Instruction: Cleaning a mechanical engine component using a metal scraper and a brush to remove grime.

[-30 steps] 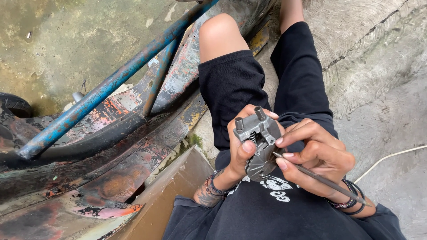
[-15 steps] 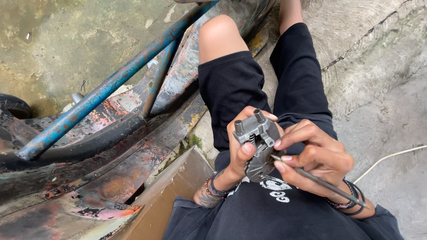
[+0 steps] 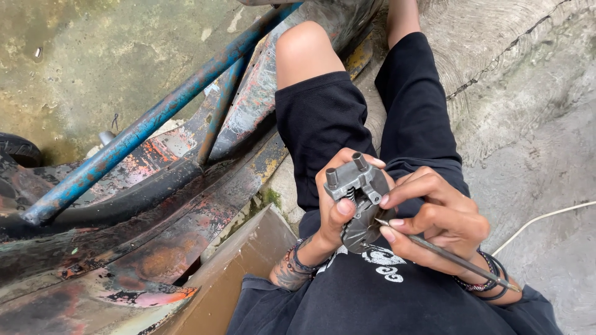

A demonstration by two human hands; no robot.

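Lower centre of the frame: a grey metal part (image 3: pixel 357 198) is clamped in the left hand (image 3: pixel 332 208) over the lap. A thin pointed tool (image 3: pixel 447 254) is pinched in the right hand (image 3: pixel 437 220), its tip set against the part. The probing appears underway, not finished. A rusted frame (image 3: pixel 155 205) lies at left.
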